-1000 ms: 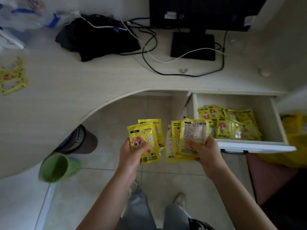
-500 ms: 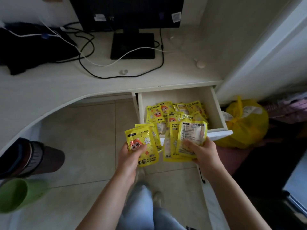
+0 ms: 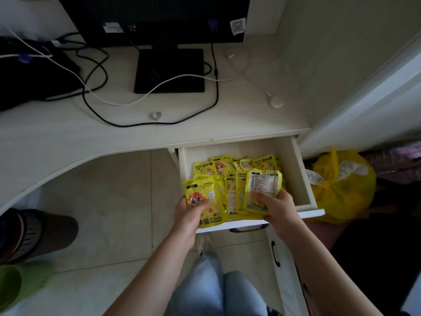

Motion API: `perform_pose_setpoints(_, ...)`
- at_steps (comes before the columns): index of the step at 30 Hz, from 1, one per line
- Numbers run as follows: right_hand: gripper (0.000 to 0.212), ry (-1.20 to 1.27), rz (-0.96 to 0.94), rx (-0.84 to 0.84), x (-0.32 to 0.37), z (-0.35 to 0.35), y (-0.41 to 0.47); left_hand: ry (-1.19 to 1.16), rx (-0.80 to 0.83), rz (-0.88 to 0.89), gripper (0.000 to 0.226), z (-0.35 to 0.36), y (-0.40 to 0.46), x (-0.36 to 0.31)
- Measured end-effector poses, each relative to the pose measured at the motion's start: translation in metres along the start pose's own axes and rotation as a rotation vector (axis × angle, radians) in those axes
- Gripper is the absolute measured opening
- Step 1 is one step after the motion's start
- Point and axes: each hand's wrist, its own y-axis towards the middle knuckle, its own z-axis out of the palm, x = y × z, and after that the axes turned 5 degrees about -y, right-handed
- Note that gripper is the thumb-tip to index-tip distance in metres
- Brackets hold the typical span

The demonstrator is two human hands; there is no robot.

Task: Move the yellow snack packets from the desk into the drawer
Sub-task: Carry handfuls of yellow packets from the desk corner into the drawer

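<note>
Since half a second ago, both handfuls of packets have been carried forward, so that they are now held above the open drawer's front part rather than in front of its face; the view has also been brought closer to the drawer.

At the far left, a green bin and a dark bin are seen on the tiled floor beneath the curved desk. Further right, the left hand is extended from a bare forearm, with the thumb laid across the printed front of a small stack of yellow snack packets and the fingers curled behind it. Just beside it, the right hand is closed round a second, fanned stack, whose top packet is turned to its label side. More yellow packets are lying loose in the drawer, directly behind both handfuls. At the right, a knotted yellow plastic bag is seen on the floor beside the drawer.
</note>
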Motion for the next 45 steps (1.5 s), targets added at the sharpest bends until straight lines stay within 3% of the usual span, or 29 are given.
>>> perform_pose_setpoints(5,0.021,-0.097,0.024,-0.016,0.009,-0.005,0.044,0.067,-0.065,-0.09,0.043,0.02,0.034,-0.002)
perform_pose_setpoints(14,0.047,-0.385,0.015,0.009,0.002,-0.012,0.114,0.182,-0.121,-0.154,0.034,0.049,0.072,0.007)
perform_pose_setpoints(24,0.047,-0.561,0.005,0.14,-0.023,-0.007,0.147,0.208,-0.142,-0.235,0.028,0.054,0.1,0.028)
perform_pose_setpoints(27,0.048,-0.575,0.012,0.169,-0.029,-0.009,0.15,0.287,-0.141,-0.238,0.032,0.051,0.104,0.03)
perform_pose_setpoints(36,0.036,-0.723,0.017,0.179,-0.019,-0.039,0.152,0.553,-0.156,-0.153,0.015,0.048,0.095,0.023)
perform_pose_setpoints(39,0.028,-0.831,-0.04,0.149,-0.006,-0.045,0.15,0.606,-0.167,-0.111,0.024,0.047,0.088,0.02)
perform_pose_setpoints(42,0.035,-0.892,-0.108,0.156,0.006,-0.048,0.146,0.631,-0.186,-0.067,0.052,0.047,0.077,0.013)
perform_pose_setpoints(45,0.036,-0.945,-0.187,0.173,0.02,-0.046,0.136,0.661,-0.183,-0.025,0.058,0.046,0.063,0.005)
